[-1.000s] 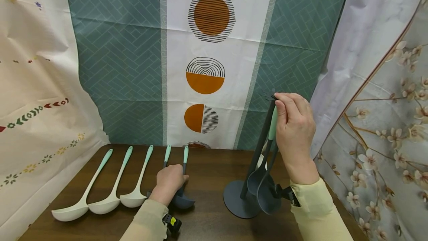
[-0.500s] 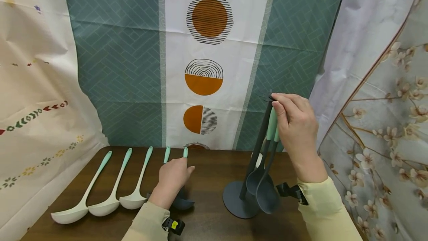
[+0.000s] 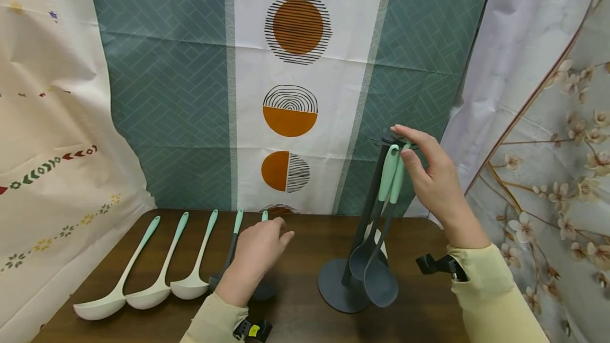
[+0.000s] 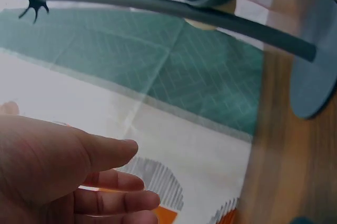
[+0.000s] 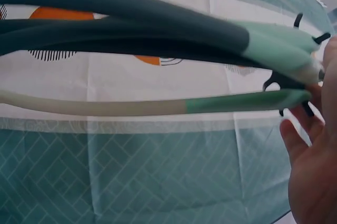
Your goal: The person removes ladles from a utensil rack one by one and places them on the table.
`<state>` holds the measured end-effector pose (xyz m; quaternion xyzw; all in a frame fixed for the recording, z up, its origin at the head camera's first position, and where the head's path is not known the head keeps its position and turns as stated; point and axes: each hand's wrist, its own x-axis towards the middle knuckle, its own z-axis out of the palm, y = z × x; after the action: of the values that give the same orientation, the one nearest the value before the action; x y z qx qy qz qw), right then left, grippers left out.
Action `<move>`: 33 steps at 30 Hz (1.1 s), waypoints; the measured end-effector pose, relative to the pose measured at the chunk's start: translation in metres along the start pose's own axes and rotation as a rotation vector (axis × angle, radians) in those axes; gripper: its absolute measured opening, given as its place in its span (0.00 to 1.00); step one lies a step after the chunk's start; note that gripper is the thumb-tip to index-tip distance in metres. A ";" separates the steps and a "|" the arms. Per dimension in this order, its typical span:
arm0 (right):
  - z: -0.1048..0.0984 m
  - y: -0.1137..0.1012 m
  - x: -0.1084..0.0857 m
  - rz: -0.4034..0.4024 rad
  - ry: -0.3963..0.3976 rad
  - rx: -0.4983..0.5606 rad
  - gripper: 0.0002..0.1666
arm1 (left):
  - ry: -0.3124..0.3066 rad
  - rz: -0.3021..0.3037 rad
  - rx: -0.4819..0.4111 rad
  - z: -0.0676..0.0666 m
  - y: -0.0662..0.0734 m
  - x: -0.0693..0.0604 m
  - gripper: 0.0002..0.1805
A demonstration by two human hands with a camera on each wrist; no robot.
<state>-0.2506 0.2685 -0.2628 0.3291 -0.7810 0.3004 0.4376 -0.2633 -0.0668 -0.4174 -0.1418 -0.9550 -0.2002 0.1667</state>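
Two dark-grey ladles with mint-green handles (image 3: 380, 283) | hanging at right from dark-grey, round-based upright stand (image 3: 339, 291) | right hand (image 3: 436, 176): thumb and fingers spread beside handle tops, contact unclear | left hand (image 3: 259, 247): fingers relaxed, thumb apart, partly covering two similar ladles (image 3: 238, 222) lying on brown wooden table (image 3: 302, 250) | three cream mint-handled ladles (image 3: 189, 285) at left

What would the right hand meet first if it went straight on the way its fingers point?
The right hand would most likely meet the tops of the green handles or the hooks of the stand close by; which comes first is unclear, as depth is hard to judge.
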 end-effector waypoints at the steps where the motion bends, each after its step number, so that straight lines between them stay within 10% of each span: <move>1: -0.001 0.002 0.000 0.008 -0.013 0.025 0.26 | 0.010 0.010 -0.007 -0.001 0.003 0.000 0.16; 33: 0.011 0.026 -0.002 0.062 0.045 0.203 0.29 | 0.175 0.203 -0.232 -0.029 0.067 -0.013 0.14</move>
<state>-0.2752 0.2759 -0.2736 0.3407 -0.7462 0.3988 0.4099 -0.2214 -0.0228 -0.3743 -0.2378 -0.8881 -0.3028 0.2511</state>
